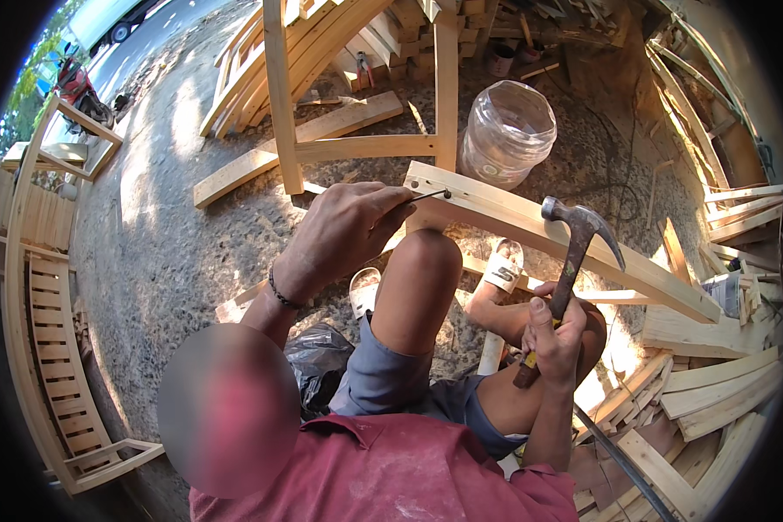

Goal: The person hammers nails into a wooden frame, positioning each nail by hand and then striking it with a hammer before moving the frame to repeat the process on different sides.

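Observation:
My left hand pinches a thin dark metal rod; its far end meets a dark spot near the end of a pale wooden beam. Whether the rod is a long nail or a punch, I cannot tell. Another dark spot shows in the wood close by. In my right hand is a claw hammer, gripped low on its handle with the head up, near the beam's front side. The beam slants from in front of my knees toward the right and joins other frame pieces.
Beyond the beam stand an upright wooden frame and a clear plastic jar. A loose plank and pliers lie farther off. At the left is a slatted wooden frame; at the right, stacked boards. A black plastic bag sits beside my leg.

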The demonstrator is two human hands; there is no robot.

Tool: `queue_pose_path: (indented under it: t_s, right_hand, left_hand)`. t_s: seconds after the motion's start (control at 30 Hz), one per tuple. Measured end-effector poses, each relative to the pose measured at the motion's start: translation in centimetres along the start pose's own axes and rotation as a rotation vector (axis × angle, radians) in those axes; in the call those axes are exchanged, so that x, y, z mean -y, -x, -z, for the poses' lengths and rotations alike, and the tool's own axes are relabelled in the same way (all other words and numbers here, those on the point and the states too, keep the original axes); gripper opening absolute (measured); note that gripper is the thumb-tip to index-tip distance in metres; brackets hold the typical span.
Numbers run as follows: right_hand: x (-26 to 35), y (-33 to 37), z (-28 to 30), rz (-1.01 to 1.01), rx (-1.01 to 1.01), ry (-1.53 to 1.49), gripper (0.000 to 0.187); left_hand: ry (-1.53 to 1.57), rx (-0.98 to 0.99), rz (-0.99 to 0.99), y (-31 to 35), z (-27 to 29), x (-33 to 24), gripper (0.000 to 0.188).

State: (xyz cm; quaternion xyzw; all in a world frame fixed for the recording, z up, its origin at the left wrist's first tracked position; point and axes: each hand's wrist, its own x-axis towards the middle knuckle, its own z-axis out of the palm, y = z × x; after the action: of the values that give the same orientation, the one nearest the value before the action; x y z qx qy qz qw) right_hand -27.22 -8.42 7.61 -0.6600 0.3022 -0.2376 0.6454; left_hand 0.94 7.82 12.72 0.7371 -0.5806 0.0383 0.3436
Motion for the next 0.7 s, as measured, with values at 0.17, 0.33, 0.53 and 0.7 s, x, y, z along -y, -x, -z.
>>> queue_pose_path:
  t_s: [0.17, 0.33, 0.53, 0.7]
  right_hand:
    - [0.6, 0.0, 0.0, -0.012, 0.012, 0.03, 0.022]
    - [2.5, -0.3, 0.4, -0.04, 0.052, 0.158, 0.023]
    - [6.1, -1.5, 0.0, 0.25, 0.162, 0.43, 0.025]
    - [10.2, -2.3, -2.4, 0.335, 0.226, 0.615, 0.023]
  left_hand:
    - [-0.051, 0.051, -0.012, 0.2, -0.2, 0.2, 0.019]
    - [-0.13, 0.103, -0.072, 0.0, -0.2, 0.7, 0.02]
    - [-0.25, 0.084, -0.195, -0.2, 0.0, 0.8, 0.014]
    - [-0.316, 0.078, -0.212, 0.0, -0.3, 0.7, 0.016]
